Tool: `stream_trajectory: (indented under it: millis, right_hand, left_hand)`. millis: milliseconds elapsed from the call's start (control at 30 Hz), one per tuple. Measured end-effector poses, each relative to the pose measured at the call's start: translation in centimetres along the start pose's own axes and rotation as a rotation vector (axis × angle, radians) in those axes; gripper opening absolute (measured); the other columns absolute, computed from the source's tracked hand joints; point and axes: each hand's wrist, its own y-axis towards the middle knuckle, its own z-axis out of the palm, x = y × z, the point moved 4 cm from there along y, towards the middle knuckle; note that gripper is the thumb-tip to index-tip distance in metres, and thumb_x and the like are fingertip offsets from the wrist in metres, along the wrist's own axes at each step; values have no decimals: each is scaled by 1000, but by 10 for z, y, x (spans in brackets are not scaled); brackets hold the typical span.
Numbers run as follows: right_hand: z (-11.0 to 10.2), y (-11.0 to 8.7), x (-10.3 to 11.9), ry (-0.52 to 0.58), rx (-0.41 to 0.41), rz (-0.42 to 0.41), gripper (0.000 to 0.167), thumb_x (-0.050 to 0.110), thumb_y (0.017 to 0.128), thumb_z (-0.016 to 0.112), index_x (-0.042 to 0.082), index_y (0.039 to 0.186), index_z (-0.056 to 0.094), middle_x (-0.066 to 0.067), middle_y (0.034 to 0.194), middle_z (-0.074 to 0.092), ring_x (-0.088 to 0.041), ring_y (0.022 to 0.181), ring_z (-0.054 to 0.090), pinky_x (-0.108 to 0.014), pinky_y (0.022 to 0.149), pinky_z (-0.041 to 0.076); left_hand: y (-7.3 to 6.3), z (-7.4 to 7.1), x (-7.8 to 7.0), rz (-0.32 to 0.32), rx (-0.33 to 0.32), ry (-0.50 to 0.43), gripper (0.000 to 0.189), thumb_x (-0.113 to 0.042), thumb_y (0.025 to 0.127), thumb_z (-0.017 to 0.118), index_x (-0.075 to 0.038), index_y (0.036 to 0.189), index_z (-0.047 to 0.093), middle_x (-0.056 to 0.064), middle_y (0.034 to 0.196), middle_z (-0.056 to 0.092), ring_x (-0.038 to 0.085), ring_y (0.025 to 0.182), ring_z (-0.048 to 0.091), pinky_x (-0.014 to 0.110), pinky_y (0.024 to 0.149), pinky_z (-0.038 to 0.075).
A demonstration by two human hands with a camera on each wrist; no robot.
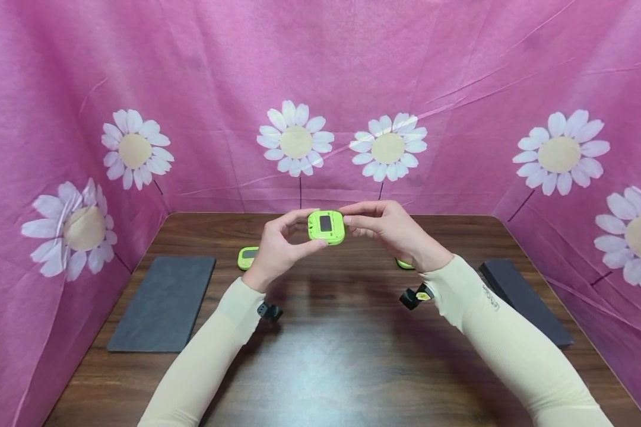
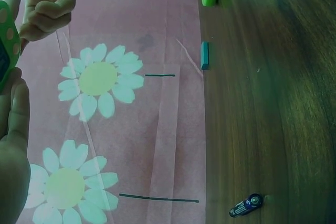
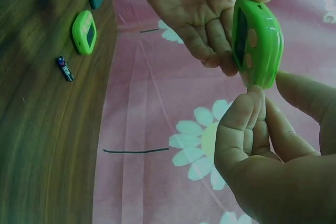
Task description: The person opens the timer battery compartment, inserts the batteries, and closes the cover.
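Green device [image 1: 326, 228] crosswise (back up)

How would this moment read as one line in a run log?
left hand: holds green device above table | right hand: touches its edge | battery: on table, near another green device

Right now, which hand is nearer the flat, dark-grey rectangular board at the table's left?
Left: the left hand hovers right of the board, the right hand farther right.

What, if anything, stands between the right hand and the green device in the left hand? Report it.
Nothing visible. The right hand has its fingers touching one edge of the green device, while the left hand grips the opposite side.
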Motion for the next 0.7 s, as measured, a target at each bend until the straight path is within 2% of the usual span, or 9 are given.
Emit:
stream_trajectory:
  millis: [133,267,533,700]
  right_hand:
    - [0,1,-4,30,-1,25,42,8,105,77,-7,144,71,5,114,85,-15,98,80,-32,97,66]
    - [0,1,-5,49,0,48,41,8,104,77,-6,143,71,5,112,85,-16,98,80,-32,98,66]
    - [-2,2,-4,85,18,65,26,2,103,76,-1,129,80,2,108,85,-13,96,78,-30,98,67]
    - [-3,3,-5,95,29,71,24,1,103,75,2,127,81,2,107,85,-13,95,79,-30,97,67]
  left_hand:
    - [0,1,0,-4,5,-7,63,4,84,92,4,143,71,23,130,80,7,113,76,29,106,61]
    - [-1,1,-1,-6,11,-10,63,4,82,93,-1,142,74,23,129,81,8,113,75,31,107,61]
    - [-1,1,-1,5,34,-23,63,4,81,93,-2,141,75,27,130,79,7,117,75,34,111,61]
    - [-2,2,-1,11,34,-21,63,4,82,93,-1,141,74,28,130,79,7,117,75,33,110,61]
